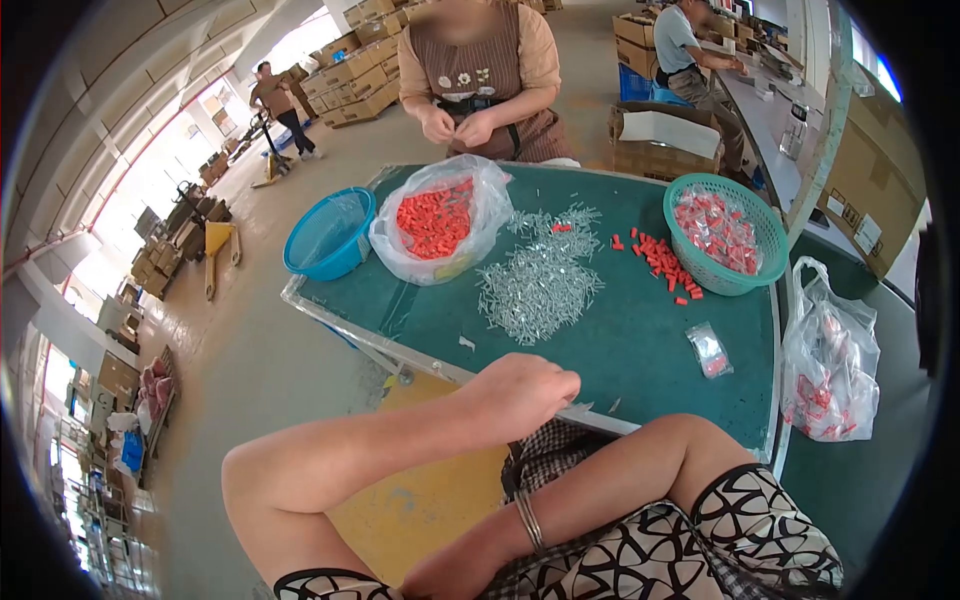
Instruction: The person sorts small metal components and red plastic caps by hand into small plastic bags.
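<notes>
My left hand [528, 388] is held closed over the near edge of the green table [420, 315], and whatever may be in its fingers is hidden. Down by my lap is my right hand [455, 568], with a bracelet on the wrist; its fingers are out of sight. Beyond my left hand lies a heap of small silver screw-like pieces [540, 295]. Short red plastic pieces [660, 262] are scattered to its right. A small clear packet [709, 350] with some red in it rests nearer me, on the right.
A clear bag of red pieces [435, 222] stands beside a blue basket [335, 240]. At the right, a green basket [735, 278] holds filled packets. A plastic bag [830, 360] hangs past the table's edge. Across the table a person [470, 90] works with both hands together.
</notes>
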A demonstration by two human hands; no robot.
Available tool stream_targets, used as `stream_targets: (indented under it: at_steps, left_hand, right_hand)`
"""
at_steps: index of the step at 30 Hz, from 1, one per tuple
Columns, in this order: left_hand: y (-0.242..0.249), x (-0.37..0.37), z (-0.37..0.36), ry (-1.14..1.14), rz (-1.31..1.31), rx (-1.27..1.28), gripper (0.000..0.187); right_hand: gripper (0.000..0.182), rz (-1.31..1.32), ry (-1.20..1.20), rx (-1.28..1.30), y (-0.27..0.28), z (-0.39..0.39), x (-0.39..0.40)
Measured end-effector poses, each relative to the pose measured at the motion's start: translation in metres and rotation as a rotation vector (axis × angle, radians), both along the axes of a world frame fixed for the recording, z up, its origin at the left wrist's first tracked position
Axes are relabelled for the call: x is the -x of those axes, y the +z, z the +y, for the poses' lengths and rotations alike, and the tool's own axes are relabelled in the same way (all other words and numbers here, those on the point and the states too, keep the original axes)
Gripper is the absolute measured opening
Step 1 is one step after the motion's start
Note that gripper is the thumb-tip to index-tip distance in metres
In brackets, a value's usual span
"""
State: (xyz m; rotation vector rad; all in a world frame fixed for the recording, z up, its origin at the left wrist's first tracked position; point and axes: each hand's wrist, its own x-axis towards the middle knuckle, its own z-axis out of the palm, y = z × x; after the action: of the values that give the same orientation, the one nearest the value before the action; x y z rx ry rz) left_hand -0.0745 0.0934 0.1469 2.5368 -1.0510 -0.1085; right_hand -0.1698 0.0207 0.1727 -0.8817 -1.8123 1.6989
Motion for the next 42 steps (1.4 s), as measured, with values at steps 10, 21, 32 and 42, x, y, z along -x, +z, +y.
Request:
stream_targets:
  at_steps: [10,21,32,42]
  left_hand:
    - [0.003,0.012,-0.019,-0.153,-0.073,-0.034,0.003]
    - [0.013,0.017,-0.027,-0.18,-0.105,0.011,0.005]
    - [0.011,0.025,-0.027,-0.196,-0.191,-0.007,0.009]
    - [0.009,0.025,-0.027,-0.205,-0.233,-0.053,0.006]
  right_hand:
    - [0.057,0.014,0.024,-0.035,-0.007,0.001,0.002]
    - [0.053,0.095,-0.116,-0.158,-0.016,-0.013,0.01]
    - [0.046,0.319,0.033,0.015,-0.036,-0.005,0.02]
    - [0.042,0.494,-0.02,-0.094,-0.056,0.001,0.041]
